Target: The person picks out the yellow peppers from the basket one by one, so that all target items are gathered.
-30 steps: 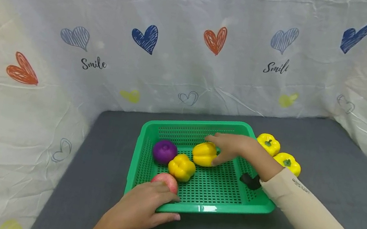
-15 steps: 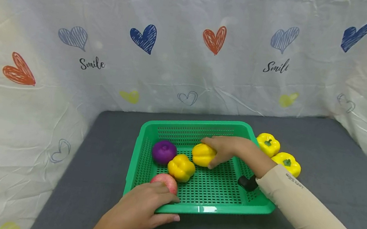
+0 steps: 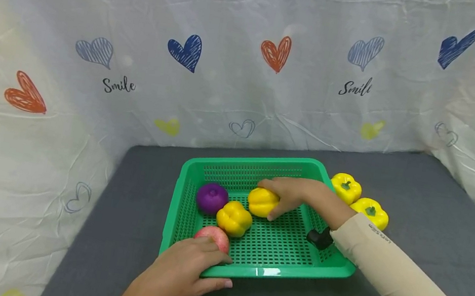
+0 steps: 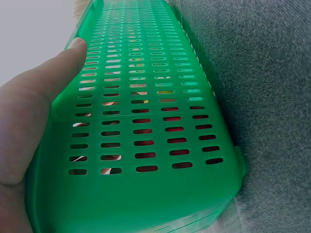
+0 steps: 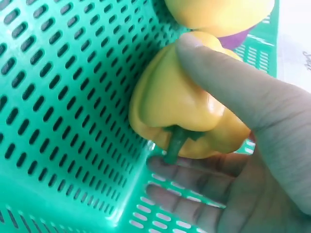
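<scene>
My left hand (image 3: pixel 182 268) grips the front-left rim of a green slotted plastic basket (image 3: pixel 274 273), fingers over the inside and thumb along the outer wall. Inside the basket, my right hand (image 3: pixel 292 195) holds a yellow bell pepper (image 3: pixel 260 202) with the thumb on one side and fingers on the other. The right wrist view shows its green stem pointing toward the palm side. A second yellow bell pepper (image 3: pixel 234 218) lies just left of it. Behind that is a round purple vegetable (image 3: pixel 212 198), and a pinkish-red round fruit (image 3: pixel 216 237) is partly hidden under my left fingers.
Two more yellow bell peppers, one farther back (image 3: pixel 346 187) and one nearer (image 3: pixel 369 212), stand on the grey cloth (image 3: pixel 430 212) outside the basket's right side. A white curtain (image 3: pixel 223 89) printed with hearts hangs behind the table. A black wrist device (image 3: pixel 320 238) hangs beneath my right wrist.
My right hand has shifted slightly left and toward me, settling farther over the yellow bell pepper. My left hand and the basket have stayed put.
</scene>
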Demonstrator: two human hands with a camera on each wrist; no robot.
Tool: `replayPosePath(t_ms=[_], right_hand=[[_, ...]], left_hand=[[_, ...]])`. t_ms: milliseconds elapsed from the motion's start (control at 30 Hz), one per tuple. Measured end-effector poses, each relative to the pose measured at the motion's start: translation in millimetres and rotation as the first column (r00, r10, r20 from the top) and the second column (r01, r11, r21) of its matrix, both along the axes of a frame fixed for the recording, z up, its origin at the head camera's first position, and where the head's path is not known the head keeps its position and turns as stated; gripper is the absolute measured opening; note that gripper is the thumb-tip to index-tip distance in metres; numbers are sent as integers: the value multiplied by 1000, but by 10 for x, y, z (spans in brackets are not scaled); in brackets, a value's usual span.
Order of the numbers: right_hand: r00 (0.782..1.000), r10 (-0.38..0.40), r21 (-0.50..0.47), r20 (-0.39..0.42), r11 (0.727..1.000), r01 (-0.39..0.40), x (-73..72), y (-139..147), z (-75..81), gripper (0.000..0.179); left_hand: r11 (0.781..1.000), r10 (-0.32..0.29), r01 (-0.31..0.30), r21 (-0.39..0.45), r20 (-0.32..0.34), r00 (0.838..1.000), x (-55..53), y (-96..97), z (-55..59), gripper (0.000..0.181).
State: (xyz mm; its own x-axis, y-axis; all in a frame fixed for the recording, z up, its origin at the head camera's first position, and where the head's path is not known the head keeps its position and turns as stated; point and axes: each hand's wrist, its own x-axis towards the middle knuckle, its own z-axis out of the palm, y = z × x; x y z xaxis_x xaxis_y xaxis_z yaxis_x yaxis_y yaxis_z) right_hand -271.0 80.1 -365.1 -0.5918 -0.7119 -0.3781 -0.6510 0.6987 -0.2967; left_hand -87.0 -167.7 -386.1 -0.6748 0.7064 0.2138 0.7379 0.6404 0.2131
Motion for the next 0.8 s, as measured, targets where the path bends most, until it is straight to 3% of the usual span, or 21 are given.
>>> replayPosePath(t_ms=[167, 433, 633, 800], right_hand=[[999, 36, -11, -41, 999, -36, 14, 3, -4, 80], [1000, 1, -82, -9, 997, -2, 23, 30, 28, 90], [1000, 18, -126, 4, 992, -17, 26, 41, 69, 81], [1000, 28, -108, -1, 994, -28, 57, 39, 102, 74]], left_hand=[[1000, -1, 1, 0, 13, 1000, 8, 6, 4, 33], [1000, 4, -4, -2, 4, 1000, 16, 9, -7, 33], [1000, 5, -5, 1, -9, 1000, 16, 6, -1, 33], [1000, 9, -9, -5, -13, 1000, 17, 1, -1, 33]])
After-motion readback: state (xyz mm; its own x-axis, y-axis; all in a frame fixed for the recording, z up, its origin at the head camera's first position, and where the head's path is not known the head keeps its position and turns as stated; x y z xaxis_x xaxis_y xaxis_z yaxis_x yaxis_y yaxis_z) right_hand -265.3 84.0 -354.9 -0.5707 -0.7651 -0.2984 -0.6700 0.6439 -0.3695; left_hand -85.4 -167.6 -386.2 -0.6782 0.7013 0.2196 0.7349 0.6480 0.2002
